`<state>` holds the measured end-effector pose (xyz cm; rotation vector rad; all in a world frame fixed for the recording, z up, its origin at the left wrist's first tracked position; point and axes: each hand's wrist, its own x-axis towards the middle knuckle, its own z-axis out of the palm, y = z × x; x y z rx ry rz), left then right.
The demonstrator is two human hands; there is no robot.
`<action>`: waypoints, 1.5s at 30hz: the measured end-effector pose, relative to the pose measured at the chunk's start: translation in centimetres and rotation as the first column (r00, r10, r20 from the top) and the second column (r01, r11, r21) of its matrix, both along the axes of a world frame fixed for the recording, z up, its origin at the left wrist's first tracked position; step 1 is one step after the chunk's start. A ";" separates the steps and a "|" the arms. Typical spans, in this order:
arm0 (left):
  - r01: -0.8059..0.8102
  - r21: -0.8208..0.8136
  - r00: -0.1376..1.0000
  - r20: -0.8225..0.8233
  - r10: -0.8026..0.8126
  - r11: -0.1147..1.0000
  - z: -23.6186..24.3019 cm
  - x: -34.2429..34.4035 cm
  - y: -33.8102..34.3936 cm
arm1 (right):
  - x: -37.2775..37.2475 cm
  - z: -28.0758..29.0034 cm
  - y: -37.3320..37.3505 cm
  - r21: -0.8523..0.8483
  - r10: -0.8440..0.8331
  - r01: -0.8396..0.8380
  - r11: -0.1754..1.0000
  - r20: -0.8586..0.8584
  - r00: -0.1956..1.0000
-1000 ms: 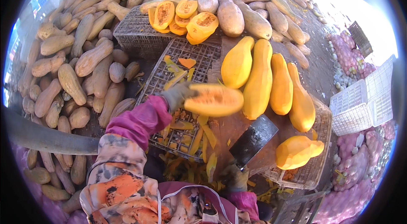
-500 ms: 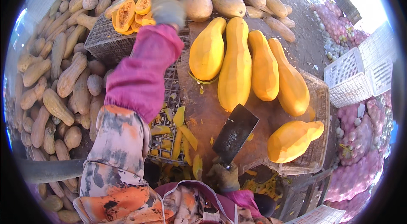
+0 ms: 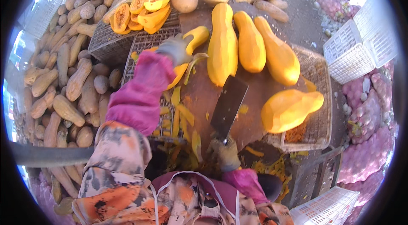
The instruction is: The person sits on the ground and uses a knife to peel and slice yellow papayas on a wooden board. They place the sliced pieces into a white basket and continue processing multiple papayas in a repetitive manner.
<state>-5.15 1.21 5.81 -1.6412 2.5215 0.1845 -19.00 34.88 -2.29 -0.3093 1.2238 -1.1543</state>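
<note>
My left hand (image 3: 175, 50), in a grey glove, is closed over a peeled yellow squash (image 3: 196, 40), covering its middle. The squash lies tilted at the left edge of the brown cutting board (image 3: 197, 97), and a curled strip of peel (image 3: 193, 65) is beside it. Low in the middle, my gloved right hand (image 3: 227, 155) grips the handle of a cleaver (image 3: 229, 106). The wide dark blade points away from me over the board. Beyond the blade tip lie three peeled squashes (image 3: 223, 42) in a row. Another peeled squash (image 3: 289, 110) rests at the right.
Halved squash pieces (image 3: 155, 14) are piled on an upturned crate (image 3: 112, 40) at the far left. Unpeeled squashes (image 3: 68, 110) heap up on the left and back. Peel strips (image 3: 182, 118) litter the crate mesh. White crates (image 3: 350, 52) and pink net sacks (image 3: 365, 161) stand right.
My left hand has come back from the cut pieces to the leftmost peeled squash, which now lies farther left and tilted. The right hand still holds the cleaver, its blade turned slightly more upright.
</note>
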 end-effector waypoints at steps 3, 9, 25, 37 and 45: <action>0.224 -0.169 0.972 0.104 -0.208 0.960 -0.9 5.6 8.7 | -0.8 1.5 1.3 -0.070 -0.025 0.023 0.997 -0.028 0.999; 0.323 -0.068 0.943 0.102 -0.316 0.944 0.3 5.5 18.5 | -1.5 4.6 4.6 -0.160 -0.036 -0.034 0.987 -0.412 0.911; 0.266 0.111 0.964 -0.041 -0.263 0.957 -0.4 -0.2 20.7 | 3.7 3.1 6.7 0.015 0.053 -0.055 0.998 -0.605 0.795; 0.349 0.036 0.937 -0.053 -0.347 0.937 -2.4 0.4 20.1 | 1.9 5.8 1.5 0.237 0.028 -0.026 0.971 -0.003 1.000; 0.376 0.332 0.925 -0.077 -0.373 0.865 -1.9 -0.2 15.6 | 3.3 2.4 3.0 0.245 -0.072 0.065 0.967 0.017 0.997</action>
